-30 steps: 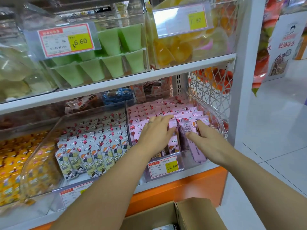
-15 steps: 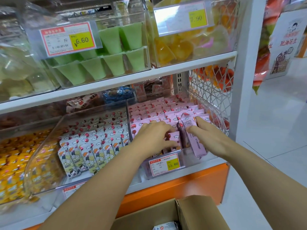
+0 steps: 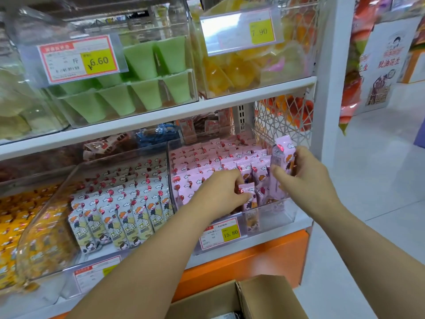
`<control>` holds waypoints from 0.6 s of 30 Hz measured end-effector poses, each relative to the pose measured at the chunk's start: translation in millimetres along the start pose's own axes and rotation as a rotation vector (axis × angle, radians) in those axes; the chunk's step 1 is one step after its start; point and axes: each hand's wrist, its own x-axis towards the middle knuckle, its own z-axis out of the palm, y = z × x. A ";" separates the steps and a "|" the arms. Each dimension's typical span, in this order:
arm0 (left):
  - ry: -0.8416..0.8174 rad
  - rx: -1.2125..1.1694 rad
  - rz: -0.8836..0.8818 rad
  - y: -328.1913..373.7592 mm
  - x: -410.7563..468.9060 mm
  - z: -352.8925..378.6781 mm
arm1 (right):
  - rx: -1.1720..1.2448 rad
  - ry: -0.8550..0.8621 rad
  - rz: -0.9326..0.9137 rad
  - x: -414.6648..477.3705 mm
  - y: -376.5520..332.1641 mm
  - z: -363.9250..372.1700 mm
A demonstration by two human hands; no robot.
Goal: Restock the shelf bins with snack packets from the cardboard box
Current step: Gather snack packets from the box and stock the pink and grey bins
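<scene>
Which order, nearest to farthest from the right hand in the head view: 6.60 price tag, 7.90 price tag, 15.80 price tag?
From the right hand, which holds a pink packet:
1. 15.80 price tag, below it and to the left.
2. 7.90 price tag, high above, slightly left.
3. 6.60 price tag, high and far left.

The red-bordered price tag [image 3: 79, 58] on the front of the green-cup bin [image 3: 184, 88] reads "¥6.60" on its yellow patch, with the character "斤" just beside it. The glossy price tag [image 3: 239, 31] on the yellow-jelly bin [image 3: 296, 65] reads "7.90". The lower price tag [image 3: 219, 232] on the front of the pink-packet bin [image 3: 273, 215] reads "15.80", the blurred tag [image 3: 97, 276] under the white packets cannot be read, and the white poster [image 3: 386, 61] at the right carries "脱油花生" in red.
</scene>
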 end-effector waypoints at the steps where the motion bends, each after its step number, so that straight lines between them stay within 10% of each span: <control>1: 0.012 -0.002 -0.004 2.3 2.4 1.9 | -0.014 -0.024 0.002 0.3 1.9 0.7; 14: 0.139 -0.091 -0.031 12.5 -0.8 6.3 | -0.065 -0.083 0.027 2.1 10.3 10.2; 18: 0.136 -0.066 0.006 21.4 12.5 12.4 | -0.434 -0.017 -0.059 -2.8 5.3 1.7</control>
